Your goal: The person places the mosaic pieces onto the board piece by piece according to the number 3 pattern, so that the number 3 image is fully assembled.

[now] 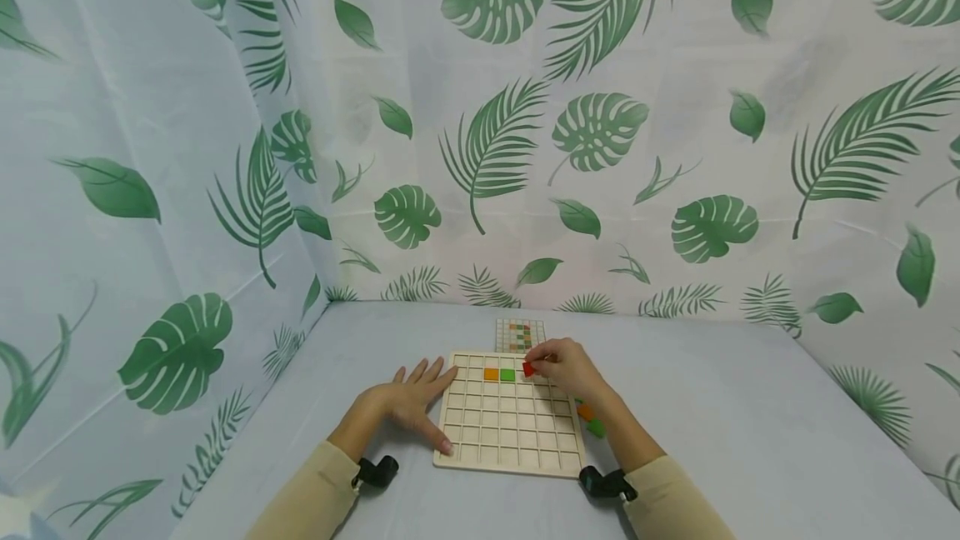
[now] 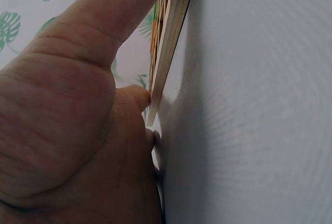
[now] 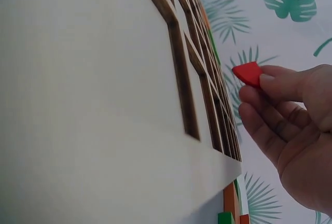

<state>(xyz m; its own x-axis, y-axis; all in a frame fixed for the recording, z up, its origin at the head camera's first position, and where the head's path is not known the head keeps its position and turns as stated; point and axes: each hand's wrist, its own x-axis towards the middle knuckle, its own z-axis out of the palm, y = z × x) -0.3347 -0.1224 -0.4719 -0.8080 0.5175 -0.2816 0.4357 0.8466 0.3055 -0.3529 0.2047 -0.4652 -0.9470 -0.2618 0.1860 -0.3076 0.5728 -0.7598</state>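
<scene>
A pale wooden grid board (image 1: 510,432) lies on the table, with an orange tile (image 1: 491,374) and a green tile (image 1: 507,375) side by side in its second row. Between thumb and fingertips, my right hand (image 1: 567,367) pinches a red tile (image 1: 528,369), just right of the green one and close over the board. In the right wrist view the red tile (image 3: 249,73) is tilted, apart from the grid. My left hand (image 1: 408,400) is spread at the board's left side, thumb on the lower left corner and a fingertip at the upper left edge.
Behind the board lies a small pattern card (image 1: 520,335) with a printed grid of coloured squares. Loose orange (image 1: 585,412) and green tiles (image 1: 596,428) lie beside the board's right edge, partly under my right forearm. A leaf-print curtain (image 1: 480,148) rises behind the table.
</scene>
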